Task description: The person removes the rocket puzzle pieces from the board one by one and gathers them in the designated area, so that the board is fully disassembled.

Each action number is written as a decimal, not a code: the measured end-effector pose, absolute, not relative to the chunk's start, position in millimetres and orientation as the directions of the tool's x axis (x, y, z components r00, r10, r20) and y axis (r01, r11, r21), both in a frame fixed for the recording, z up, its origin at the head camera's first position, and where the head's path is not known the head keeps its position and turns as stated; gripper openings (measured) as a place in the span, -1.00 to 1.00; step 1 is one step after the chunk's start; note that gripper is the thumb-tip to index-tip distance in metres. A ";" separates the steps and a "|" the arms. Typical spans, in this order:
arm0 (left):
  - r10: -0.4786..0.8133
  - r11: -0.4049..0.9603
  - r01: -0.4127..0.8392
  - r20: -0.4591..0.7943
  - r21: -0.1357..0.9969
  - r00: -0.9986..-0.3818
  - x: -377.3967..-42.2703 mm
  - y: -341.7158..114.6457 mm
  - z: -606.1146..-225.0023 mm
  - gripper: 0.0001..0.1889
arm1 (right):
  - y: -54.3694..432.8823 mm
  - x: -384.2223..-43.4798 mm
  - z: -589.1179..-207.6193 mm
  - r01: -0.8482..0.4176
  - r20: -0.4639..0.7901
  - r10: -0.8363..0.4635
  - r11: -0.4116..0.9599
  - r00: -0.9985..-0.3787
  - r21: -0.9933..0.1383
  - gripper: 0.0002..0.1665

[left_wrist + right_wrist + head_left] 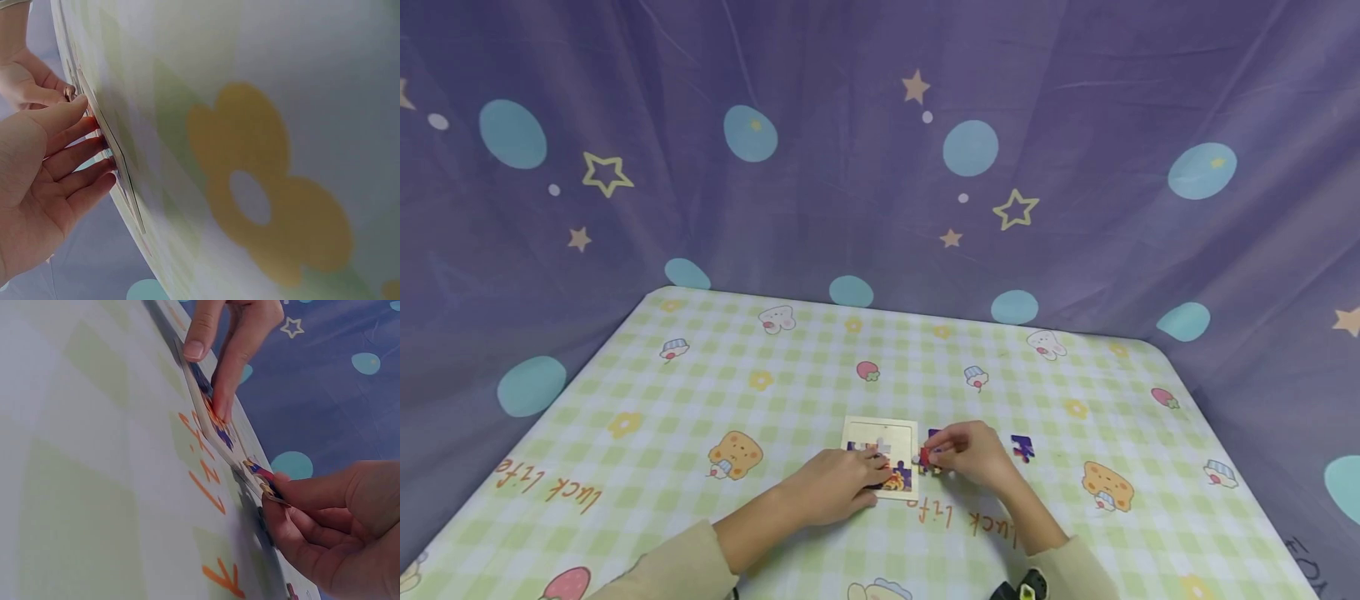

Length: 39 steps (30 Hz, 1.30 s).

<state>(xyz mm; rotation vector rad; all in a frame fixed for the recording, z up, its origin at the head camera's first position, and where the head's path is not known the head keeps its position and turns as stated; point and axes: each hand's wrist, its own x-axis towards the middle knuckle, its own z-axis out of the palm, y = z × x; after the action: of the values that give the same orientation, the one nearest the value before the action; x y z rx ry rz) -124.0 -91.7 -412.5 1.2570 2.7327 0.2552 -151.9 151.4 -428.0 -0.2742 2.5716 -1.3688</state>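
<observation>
A pale wooden puzzle tray (897, 420) lies on the table, its near part filled with colourful jigsaw pieces (901, 477) and its far part showing bare wood. My left hand (838, 485) rests on the tray, its fingertips touching the fitted pieces. In the right wrist view, the left thumb lies at the tray's near edge. Just off the tray's right side, my right hand (976, 454) pinches a red and dark blue jigsaw piece (262, 477) between thumb and fingers. The left wrist view shows the left fingers (75, 165) extended along the tray, which appears edge-on.
One loose purple jigsaw piece (1022, 448) lies right of my right hand. Another dark piece (934, 433) shows partly behind that hand. A green-and-white checked cloth (805, 375) covers the table, and a purple patterned curtain (850, 208) hangs behind it.
</observation>
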 end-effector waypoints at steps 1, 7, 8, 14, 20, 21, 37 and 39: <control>0.762 0.640 0.742 -0.041 0.201 -0.647 -123.9 -91.6 -412.5 -0.62 | 153.2 -151.2 -427.4 -0.063 -0.101 -0.263 0.552 -0.960 -0.832 -0.90; 0.768 0.631 0.749 -0.022 0.204 -0.641 -122.6 -92.2 -412.4 -0.63 | 164.8 -146.9 -425.4 -0.049 -0.116 -0.251 0.567 -0.961 -0.822 -0.90; 0.767 0.631 0.748 -0.018 0.207 -0.642 -122.3 -92.5 -412.3 -0.63 | 166.6 -146.4 -425.6 -0.050 -0.114 -0.250 0.569 -0.962 -0.821 -0.91; 0.763 0.632 0.745 -0.002 0.213 -0.647 -120.5 -93.5 -410.5 -0.64 | 176.0 -143.3 -428.6 -0.032 -0.114 -0.230 0.549 -0.966 -0.835 -0.88; 0.768 0.626 0.752 0.002 0.207 -0.640 -120.5 -94.2 -411.5 -0.64 | 186.3 -138.1 -430.3 0.018 -0.139 -0.195 0.518 -0.971 -0.855 -0.84; 0.769 0.625 0.753 0.002 0.204 -0.639 -120.7 -94.5 -412.2 -0.65 | 188.4 -137.2 -430.1 0.022 -0.140 -0.194 0.511 -0.971 -0.859 -0.83; 0.774 0.619 0.762 0.017 0.193 -0.633 -122.3 -94.9 -417.0 -0.64 | 222.8 -124.2 -428.5 0.032 -0.128 -0.162 0.493 -0.978 -0.870 -0.78; 0.774 0.619 0.762 0.017 0.191 -0.633 -122.4 -94.9 -417.5 -0.64 | 228.1 -123.1 -428.7 0.036 -0.129 -0.152 0.502 -0.980 -0.864 -0.78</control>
<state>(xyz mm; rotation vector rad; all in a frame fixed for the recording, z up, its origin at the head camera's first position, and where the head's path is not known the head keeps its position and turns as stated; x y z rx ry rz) -122.4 -94.9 -417.5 1.3134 2.7658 0.2777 -123.1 228.1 -428.7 -0.0999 2.5548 -1.4771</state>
